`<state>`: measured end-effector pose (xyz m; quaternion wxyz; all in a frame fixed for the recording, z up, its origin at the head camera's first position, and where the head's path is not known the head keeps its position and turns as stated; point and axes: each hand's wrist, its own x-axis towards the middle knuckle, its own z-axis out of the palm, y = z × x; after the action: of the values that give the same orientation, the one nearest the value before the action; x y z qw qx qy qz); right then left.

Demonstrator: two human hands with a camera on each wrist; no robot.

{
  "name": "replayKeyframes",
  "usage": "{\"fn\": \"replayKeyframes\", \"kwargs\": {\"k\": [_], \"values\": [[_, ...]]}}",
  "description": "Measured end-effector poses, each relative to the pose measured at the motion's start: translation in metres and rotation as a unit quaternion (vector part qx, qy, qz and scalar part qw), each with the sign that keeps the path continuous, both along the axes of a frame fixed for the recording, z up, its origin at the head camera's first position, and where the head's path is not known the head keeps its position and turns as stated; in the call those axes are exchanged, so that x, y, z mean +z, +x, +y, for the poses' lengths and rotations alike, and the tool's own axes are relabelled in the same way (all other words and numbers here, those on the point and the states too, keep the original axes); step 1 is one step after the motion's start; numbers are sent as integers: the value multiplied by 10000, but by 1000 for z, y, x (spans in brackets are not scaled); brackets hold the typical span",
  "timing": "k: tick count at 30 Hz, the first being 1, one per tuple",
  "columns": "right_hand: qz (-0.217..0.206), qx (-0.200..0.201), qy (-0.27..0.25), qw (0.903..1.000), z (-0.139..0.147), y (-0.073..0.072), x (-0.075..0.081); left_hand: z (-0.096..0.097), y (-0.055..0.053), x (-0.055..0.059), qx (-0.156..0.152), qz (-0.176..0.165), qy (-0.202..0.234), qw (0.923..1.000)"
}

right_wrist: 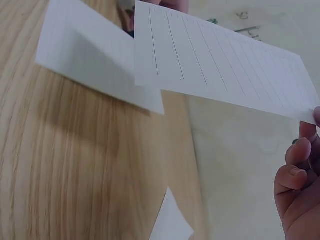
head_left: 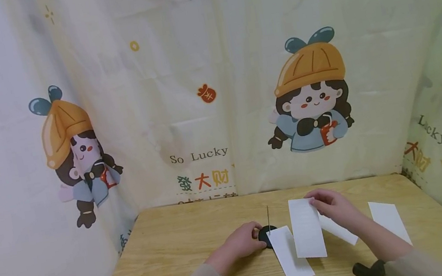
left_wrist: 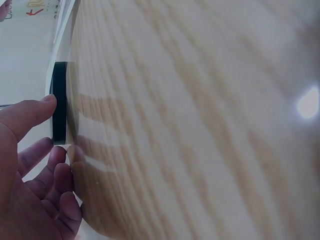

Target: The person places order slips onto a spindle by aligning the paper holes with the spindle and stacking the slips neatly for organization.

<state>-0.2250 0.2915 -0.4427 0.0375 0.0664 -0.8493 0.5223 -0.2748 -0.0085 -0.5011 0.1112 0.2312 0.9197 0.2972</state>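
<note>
"One white, oblong slip of ruled paper (head_left: pixel 307 228), raised above the pale wood-grain table (head_left: pixel 163 236). Grip?"

"Right hand (head_left: pixel 336 206), pinching it at the corner nearest the table's far right corner. Bulk of the slip extends leftward and nearward of that grip."

"Governing relation?"

"Slip to thin, upright metal needle (head_left: pixel 268 219). Needle stands apart from the slip, on the side of the table's left edge. Any coming move, in my judgement, turns on that sideways gap."

"Nearer hand to the needle?"

"Left hand (head_left: pixel 243 239), thumb and fingers gripping the flat, round black base (left_wrist: pixel 60 117) beneath it."

"Axes?"

"Slip: long axis from the table's far edge toward its near side, short ends facing each. Needle: tip up."

"Remainder?"

"Second white slip (head_left: pixel 287 255), slanting, one corner at the needle's foot; whether pierced, cannot tell. Third white slip (head_left: pixel 338 230), partly hidden behind the raised one. Fourth white slip (head_left: pixel 390 221), lying toward the table's right edge."
</note>
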Motion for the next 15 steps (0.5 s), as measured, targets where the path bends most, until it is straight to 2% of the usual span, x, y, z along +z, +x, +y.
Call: {"fn": "replayKeyframes", "kwargs": {"k": [7, 15], "values": [[-153, 88, -402, 9990, -21, -9, 2, 1, -1, 1, 8, 13, 2, 10000], [-220, 122, -415, 9988, -41, -17, -1, -1, -1, -2, -49, 11, 116, 9999]]}}
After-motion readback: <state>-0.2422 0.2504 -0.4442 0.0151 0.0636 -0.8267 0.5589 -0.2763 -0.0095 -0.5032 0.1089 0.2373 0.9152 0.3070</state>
